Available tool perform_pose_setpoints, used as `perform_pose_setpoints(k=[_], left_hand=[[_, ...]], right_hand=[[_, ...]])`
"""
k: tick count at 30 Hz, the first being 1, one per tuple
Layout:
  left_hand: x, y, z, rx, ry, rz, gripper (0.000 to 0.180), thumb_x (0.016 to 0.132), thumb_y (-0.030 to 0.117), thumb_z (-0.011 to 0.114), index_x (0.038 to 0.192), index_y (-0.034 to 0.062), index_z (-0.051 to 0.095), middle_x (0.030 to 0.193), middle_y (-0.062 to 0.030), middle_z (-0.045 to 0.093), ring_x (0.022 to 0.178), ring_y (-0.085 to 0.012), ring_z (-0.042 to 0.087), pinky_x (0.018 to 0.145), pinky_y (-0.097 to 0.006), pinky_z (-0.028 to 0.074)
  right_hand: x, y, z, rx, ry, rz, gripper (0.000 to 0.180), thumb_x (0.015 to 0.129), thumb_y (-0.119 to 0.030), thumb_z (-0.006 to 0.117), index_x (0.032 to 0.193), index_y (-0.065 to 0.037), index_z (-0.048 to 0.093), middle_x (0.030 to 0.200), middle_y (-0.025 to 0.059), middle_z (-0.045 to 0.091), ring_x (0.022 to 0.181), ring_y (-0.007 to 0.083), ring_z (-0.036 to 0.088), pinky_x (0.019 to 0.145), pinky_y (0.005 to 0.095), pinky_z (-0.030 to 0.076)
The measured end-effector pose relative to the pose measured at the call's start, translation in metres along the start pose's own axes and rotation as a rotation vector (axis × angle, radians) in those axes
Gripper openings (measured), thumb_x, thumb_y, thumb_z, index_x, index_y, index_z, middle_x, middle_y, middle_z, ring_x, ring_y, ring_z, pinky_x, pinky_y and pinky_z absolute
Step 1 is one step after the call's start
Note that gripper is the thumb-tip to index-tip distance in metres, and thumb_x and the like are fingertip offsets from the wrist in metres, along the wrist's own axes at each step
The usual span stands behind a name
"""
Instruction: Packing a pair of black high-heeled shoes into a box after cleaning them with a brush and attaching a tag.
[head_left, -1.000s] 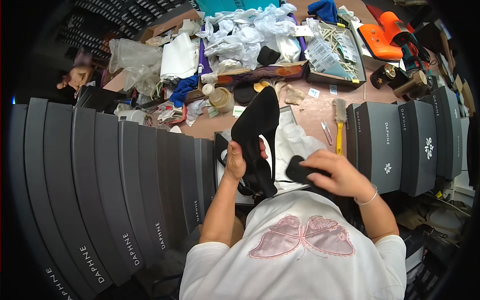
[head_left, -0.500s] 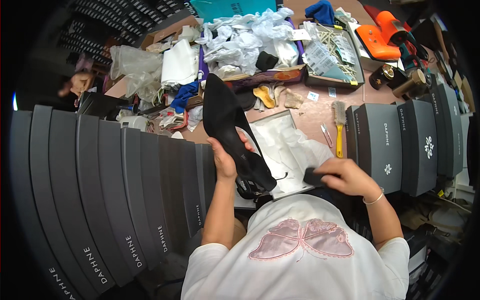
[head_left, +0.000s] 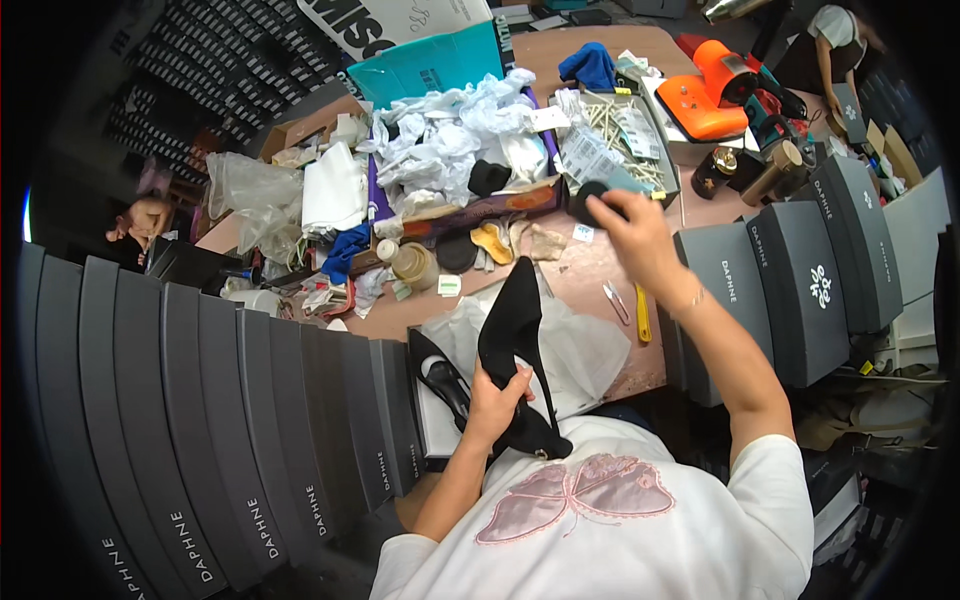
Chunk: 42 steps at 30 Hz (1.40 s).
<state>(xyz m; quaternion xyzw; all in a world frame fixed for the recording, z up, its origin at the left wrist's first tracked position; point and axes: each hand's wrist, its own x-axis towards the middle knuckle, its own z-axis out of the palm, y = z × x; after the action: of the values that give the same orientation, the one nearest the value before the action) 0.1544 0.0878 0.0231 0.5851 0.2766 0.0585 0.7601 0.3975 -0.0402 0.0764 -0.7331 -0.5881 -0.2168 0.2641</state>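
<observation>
The hands are well apart. The left hand point(head_left: 497, 398) is closed around a black high-heeled shoe point(head_left: 512, 350), gripping it near the heel end and holding it up over the white tissue paper point(head_left: 580, 350), toe pointing away from the person. The right hand point(head_left: 632, 228) is stretched out far over the counter point(head_left: 590, 275), fingers closed on a small round black pad point(head_left: 583, 201) held just above the clutter. A second black shoe point(head_left: 440, 375) lies in an open box just left of the held one. Between the two hands lie small scissors point(head_left: 615, 302) and a yellow-handled tool point(head_left: 642, 315). Beyond the right hand sits a heap of crumpled white paper point(head_left: 450, 150) and a tray of small packets point(head_left: 610, 140). Grey shoe boxes point(head_left: 250, 420) line both sides
</observation>
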Motion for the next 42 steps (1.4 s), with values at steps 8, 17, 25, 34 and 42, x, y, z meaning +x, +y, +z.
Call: perform_pose_setpoints(k=[8,17,25,34,42], left_hand=[[0.000,0.021,0.001,-0.180,-0.071,-0.174,0.016,0.083,0.007,0.063,0.094,-0.0020,0.054,0.074,-0.0081,0.058,0.060,-0.0159,0.060,0.054,-0.031,0.054],[0.010,0.015,0.003,0.071,-0.073,-0.199,0.025,0.084,0.012,0.067,0.102,-0.0011,0.056,0.084,-0.0071,0.061,0.070,-0.0163,0.063,0.065,-0.029,0.054],[0.011,0.019,-0.006,-0.003,-0.064,-0.182,0.048,0.080,0.009,0.070,0.120,-0.0016,0.045,0.084,-0.0076,0.062,0.070,-0.0152,0.062,0.069,-0.030,0.054],[0.047,0.001,-0.013,-0.753,0.182,-0.386,0.029,0.087,0.033,0.063,0.085,0.0052,0.057,0.070,-0.0063,0.060,0.062,-0.0167,0.063,0.055,-0.027,0.053],[0.053,-0.015,0.005,-0.820,0.240,-0.413,0.028,0.086,0.031,0.063,0.082,0.0040,0.057,0.072,-0.0065,0.059,0.065,-0.0197,0.062,0.057,-0.030,0.052]], right_hand=[[0.002,0.013,0.010,0.051,-0.036,0.116,0.036,0.074,-0.012,0.059,0.109,-0.013,0.063,0.103,0.0067,0.059,0.085,0.0213,0.059,0.073,0.0347,0.045],[0.016,-0.043,-0.003,0.194,0.006,-0.097,0.030,0.075,-0.015,0.061,0.105,-0.012,0.063,0.091,0.0027,0.057,0.075,0.0202,0.056,0.065,0.0331,0.041],[-0.030,0.062,0.032,-0.237,-0.328,0.268,0.032,0.081,-0.012,0.054,0.112,-0.013,0.063,0.101,0.0070,0.059,0.095,0.0236,0.055,0.077,0.0383,0.038],[-0.054,-0.044,0.002,0.767,-0.308,0.672,0.035,0.083,-0.019,0.069,0.112,-0.002,0.060,0.108,0.0152,0.062,0.098,0.0299,0.059,0.087,0.0351,0.045],[-0.052,-0.130,-0.014,0.949,-0.263,0.609,0.019,0.083,-0.015,0.072,0.084,-0.003,0.058,0.079,0.0069,0.058,0.072,0.0174,0.055,0.070,0.0297,0.044]])
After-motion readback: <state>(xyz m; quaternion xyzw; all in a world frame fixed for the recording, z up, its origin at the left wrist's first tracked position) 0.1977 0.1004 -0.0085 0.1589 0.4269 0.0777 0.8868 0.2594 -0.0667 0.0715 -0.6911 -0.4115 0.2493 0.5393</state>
